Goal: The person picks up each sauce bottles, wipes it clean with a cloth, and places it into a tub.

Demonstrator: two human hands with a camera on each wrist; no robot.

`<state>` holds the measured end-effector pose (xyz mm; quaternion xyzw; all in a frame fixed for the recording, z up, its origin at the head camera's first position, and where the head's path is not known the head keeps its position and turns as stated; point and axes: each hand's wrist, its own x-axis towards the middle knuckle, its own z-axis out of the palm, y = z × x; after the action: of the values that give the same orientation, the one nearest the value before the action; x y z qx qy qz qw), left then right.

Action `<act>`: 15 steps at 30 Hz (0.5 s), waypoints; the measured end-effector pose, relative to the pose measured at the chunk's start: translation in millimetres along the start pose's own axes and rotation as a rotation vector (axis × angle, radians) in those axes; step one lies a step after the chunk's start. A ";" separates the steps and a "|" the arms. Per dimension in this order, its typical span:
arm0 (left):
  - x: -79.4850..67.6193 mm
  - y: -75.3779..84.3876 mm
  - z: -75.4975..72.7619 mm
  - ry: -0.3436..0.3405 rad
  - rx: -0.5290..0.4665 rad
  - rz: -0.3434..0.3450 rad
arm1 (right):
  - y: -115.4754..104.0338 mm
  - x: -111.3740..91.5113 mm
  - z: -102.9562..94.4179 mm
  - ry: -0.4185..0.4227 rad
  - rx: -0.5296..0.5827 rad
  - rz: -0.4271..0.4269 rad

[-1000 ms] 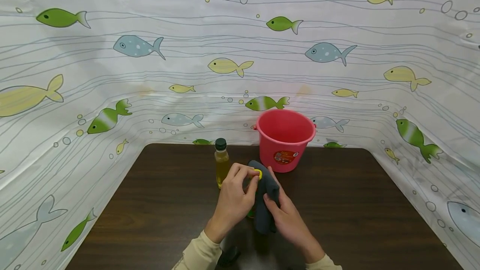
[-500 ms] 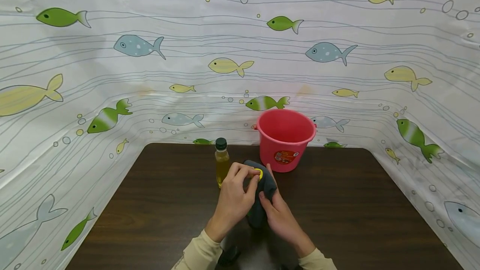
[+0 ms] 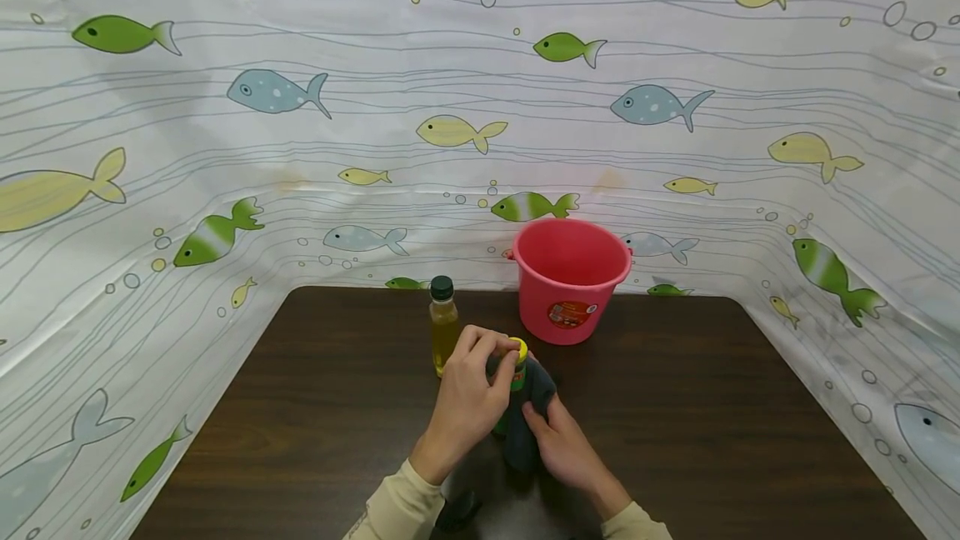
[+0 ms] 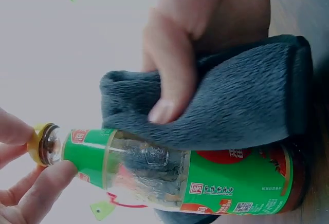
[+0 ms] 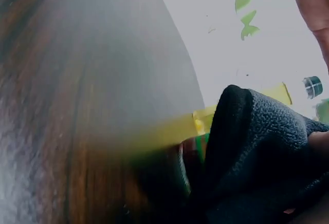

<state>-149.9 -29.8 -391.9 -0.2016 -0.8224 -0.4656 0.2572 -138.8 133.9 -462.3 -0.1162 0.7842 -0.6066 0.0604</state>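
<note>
Left wrist view: left hand point(image 3: 468, 390) pinches the yellow cap point(image 4: 36, 147) of the green-labelled bottle point(image 4: 239, 180); right hand point(image 3: 564, 444) grips grey cloth point(image 4: 247, 95) against its body. Head view: bottle between hands, labels mostly obstructed. Beyond, on counter point(image 3: 322, 407): 1 dark-capped bottle point(image 3: 444, 327), partly behind left hand; 1 pink bucket point(image 3: 540, 304).

Cloth point(image 4: 241, 100) looks fuzzy — the green-labelled bottle point(image 4: 172, 175), glossy.

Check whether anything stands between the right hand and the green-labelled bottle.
Yes: the dark gray cloth lies between the right hand and the green-labelled bottle, along its side. Nothing visible separates the left hand from the yellow cap it pinches.
</note>
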 end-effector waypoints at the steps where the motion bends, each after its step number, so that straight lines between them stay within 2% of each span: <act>1: -0.2 -0.1 0.2 0.001 0.000 0.002 | 2.2 -0.8 -0.6 0.001 -0.011 0.006; 11: -0.5 -0.9 0.7 0.000 -0.014 0.002 | 10.3 -5.7 -9.1 -0.016 -0.142 0.093; 15: -0.9 -0.6 0.7 -0.003 -0.013 -0.003 | 17.1 -3.8 -12.3 -0.027 -0.229 0.094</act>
<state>-149.7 -29.6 -393.2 -0.2029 -0.8202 -0.4709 0.2538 -139.9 150.4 -475.8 -0.0936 0.8520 -0.5080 0.0857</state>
